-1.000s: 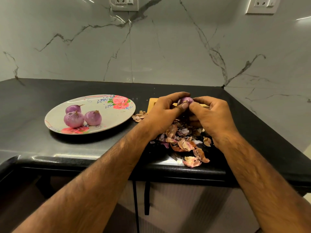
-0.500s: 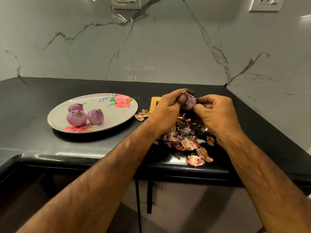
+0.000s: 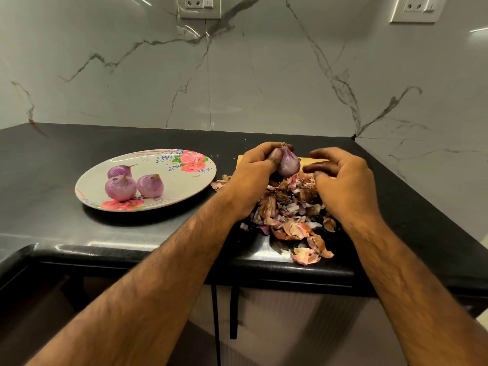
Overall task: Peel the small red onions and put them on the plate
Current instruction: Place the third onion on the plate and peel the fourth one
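Note:
My left hand (image 3: 253, 175) grips a small purple-red onion (image 3: 288, 163), stem end up, above a heap of onion skins (image 3: 290, 212). My right hand (image 3: 343, 180) hovers just right of that onion with its fingers loosely curled, a small gap between fingertips and onion, holding nothing I can see. Three peeled onions (image 3: 133, 182) sit together on the left part of a white plate with pink roses (image 3: 184, 178), which lies on the black counter to the left of my hands.
A yellow wooden board (image 3: 309, 161) lies behind my hands, mostly hidden. Loose skins reach the counter's front edge (image 3: 306, 257). The marble wall and its corner close the counter at the back and right. Wall sockets (image 3: 199, 6) sit high up.
The right hand has let go of the onion and drawn a little to the right. The left hand keeps the onion, now turned stem up and more exposed.

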